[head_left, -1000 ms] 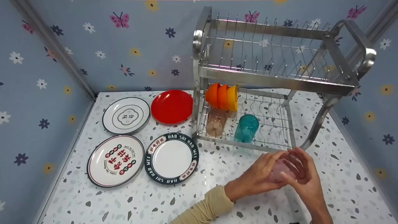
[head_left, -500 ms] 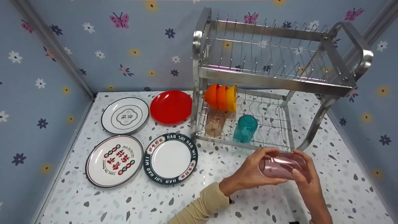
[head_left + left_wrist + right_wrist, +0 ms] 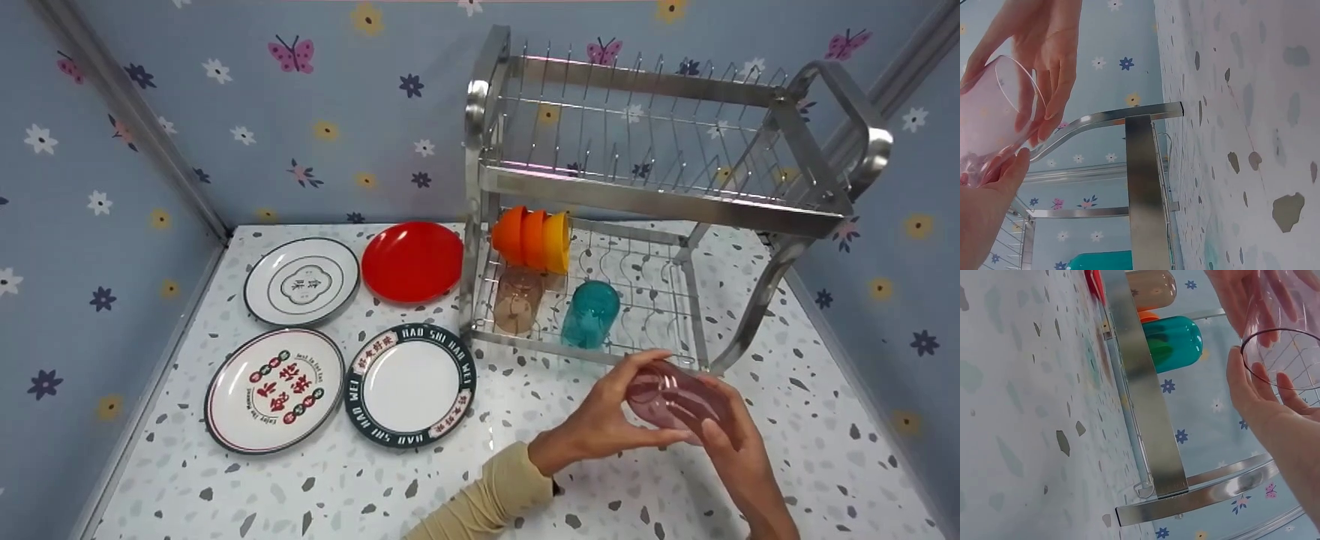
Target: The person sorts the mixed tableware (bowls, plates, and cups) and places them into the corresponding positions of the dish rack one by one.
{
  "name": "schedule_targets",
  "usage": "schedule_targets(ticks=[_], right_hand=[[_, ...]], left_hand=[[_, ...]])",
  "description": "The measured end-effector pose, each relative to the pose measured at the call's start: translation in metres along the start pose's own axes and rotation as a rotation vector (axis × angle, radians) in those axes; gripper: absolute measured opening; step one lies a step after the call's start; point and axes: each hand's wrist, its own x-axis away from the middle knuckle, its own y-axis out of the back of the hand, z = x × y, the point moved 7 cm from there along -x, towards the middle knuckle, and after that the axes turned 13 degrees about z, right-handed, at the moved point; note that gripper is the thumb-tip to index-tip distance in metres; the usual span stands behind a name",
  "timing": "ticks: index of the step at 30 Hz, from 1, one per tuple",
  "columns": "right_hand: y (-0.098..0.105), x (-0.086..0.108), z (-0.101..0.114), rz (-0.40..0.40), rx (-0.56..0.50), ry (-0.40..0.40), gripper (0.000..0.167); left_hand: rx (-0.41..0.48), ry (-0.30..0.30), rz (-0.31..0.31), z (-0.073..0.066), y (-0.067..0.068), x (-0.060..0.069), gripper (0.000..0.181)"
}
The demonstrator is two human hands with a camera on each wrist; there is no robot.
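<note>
One held pink glass [image 3: 671,399]; sleeve [image 3: 517,480] head view only.

Speckled table [image 3: 337,487] carries four plates [image 3: 411,386]; a metal rack [image 3: 660,200].

Lower right of the frame: left hand [image 3: 596,420] and right hand [image 3: 739,442] grip a pink glass [image 3: 667,405]. Upper right: two-tier metal rack [image 3: 660,196]. Centre left: four plates [image 3: 412,386].

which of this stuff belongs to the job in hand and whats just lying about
Seemingly part of the job:
pink glass, held
steel rack
teal glass, brownish glass and bowl stack, on its lower tier

Apparently just lying about for now:
red plate
dark-rimmed plate with lettering
white plate with red characters
white plate with flower-shaped emblem
</note>
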Motion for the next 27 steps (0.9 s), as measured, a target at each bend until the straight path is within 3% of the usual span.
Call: schedule_targets(ticks=[6, 9, 15, 20, 24, 27], right_hand=[[-0.001, 0.002, -0.005, 0.028, 0.042, -0.007, 0.047], [-0.002, 0.001, -0.005, 0.042, 0.127, 0.025, 0.048], [0.000, -0.004, -0.008, 0.033, 0.312, 0.012, 0.055], [0.004, -0.010, -0.006, 0.029, 0.358, 0.078, 0.059], [0.012, -0.013, 0.000, -0.016, 0.407, 0.154, 0.065], [0.020, -0.015, 0.006, -0.059, 0.427, 0.168, 0.074]], left_hand=[[0.134, 0.094, -0.030, 0.013, -0.007, 0.000, 0.094], [0.097, 0.139, -0.055, 0.014, -0.009, -0.003, 0.095], [0.073, 0.151, -0.112, 0.014, -0.009, -0.008, 0.089], [0.042, 0.142, -0.117, 0.013, -0.008, -0.012, 0.084], [0.012, 0.139, -0.109, 0.014, -0.007, -0.017, 0.080], [-0.018, 0.141, -0.111, 0.016, -0.006, -0.021, 0.080]])
